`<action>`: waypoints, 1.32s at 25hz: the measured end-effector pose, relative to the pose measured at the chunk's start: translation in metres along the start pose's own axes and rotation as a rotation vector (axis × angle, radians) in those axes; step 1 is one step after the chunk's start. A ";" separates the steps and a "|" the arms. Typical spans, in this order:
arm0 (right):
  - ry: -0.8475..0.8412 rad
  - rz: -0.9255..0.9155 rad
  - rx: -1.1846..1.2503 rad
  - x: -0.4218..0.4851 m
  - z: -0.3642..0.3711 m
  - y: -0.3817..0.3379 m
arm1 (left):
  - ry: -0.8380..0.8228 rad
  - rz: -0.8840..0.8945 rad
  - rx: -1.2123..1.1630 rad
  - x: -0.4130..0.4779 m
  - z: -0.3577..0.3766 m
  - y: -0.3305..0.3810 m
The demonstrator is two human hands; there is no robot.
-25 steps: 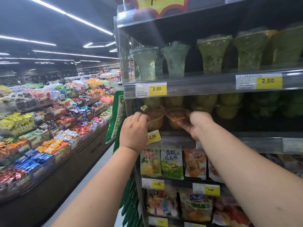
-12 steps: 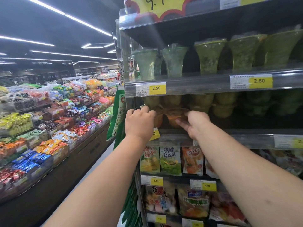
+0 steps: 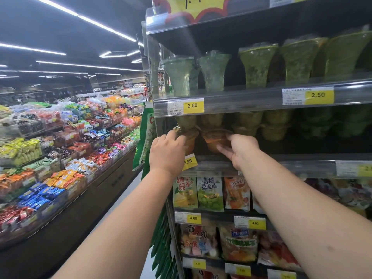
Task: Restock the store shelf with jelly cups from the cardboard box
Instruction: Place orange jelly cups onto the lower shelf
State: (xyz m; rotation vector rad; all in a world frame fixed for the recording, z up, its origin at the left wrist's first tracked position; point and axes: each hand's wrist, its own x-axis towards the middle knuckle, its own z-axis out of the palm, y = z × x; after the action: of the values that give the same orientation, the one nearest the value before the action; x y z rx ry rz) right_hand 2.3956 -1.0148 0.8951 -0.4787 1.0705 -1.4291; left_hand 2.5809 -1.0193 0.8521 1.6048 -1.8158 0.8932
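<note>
Gripping an orange jelly cup [image 3: 191, 140]: left hand [image 3: 168, 155], fingers curled round its side. Right hand [image 3: 242, 152]: thumb and fingers pinching a second orange jelly cup [image 3: 215, 140], just beside the first. Both cups sit at the front left of the middle shelf [image 3: 302, 165], below stacked yellow-green cups [image 3: 247, 122]. Yellow 2.50 price tag [image 3: 190, 161] on the rail, partly behind the left hand. Snack pouches [image 3: 210, 193] on the shelf beneath.
</note>
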 end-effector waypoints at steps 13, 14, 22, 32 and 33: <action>-0.047 -0.304 -0.438 -0.066 -0.131 0.118 | 0.023 -0.307 -0.766 -0.174 -0.031 0.101; -0.035 -0.281 -0.490 -0.064 -0.152 0.137 | -0.049 -0.330 -0.791 -0.195 -0.027 0.112; 0.043 0.012 -0.850 -0.048 -0.323 0.254 | -0.743 -0.585 -0.810 -0.349 0.028 0.200; 0.085 0.478 -1.145 -0.012 -0.550 0.439 | -1.255 -0.842 -0.670 -0.582 0.143 0.294; 0.073 0.508 -1.173 -0.007 -0.572 0.465 | -1.282 -0.866 -0.657 -0.608 0.157 0.301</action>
State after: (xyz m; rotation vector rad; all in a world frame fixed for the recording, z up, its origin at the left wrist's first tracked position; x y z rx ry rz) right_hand 2.1895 -0.7534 0.2378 -0.8827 1.8806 -0.2564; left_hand 2.3686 -0.7426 0.2489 2.2639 -1.4034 -1.2412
